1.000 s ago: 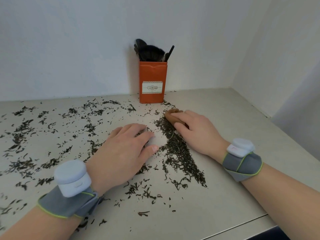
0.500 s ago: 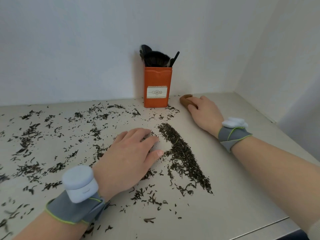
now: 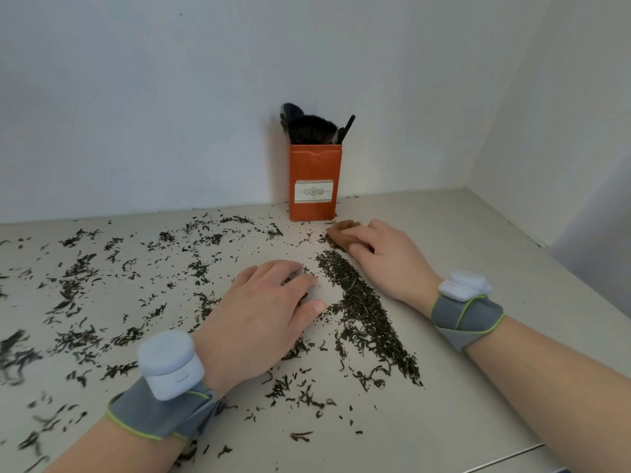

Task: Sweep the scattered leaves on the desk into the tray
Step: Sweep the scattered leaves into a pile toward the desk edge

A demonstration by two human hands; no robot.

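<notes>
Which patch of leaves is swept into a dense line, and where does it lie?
The dark diagonal ridge of leaves between the left hand and right hand. It is thick and continuous; the leaves across the desk's left side lie in thin scattered clumps.

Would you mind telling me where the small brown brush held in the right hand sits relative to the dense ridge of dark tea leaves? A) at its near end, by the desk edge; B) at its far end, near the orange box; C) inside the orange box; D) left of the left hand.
B: the right hand presses the small brown brush down at the far end of the dense ridge of dark tea leaves, just in front of the orange box.
</notes>
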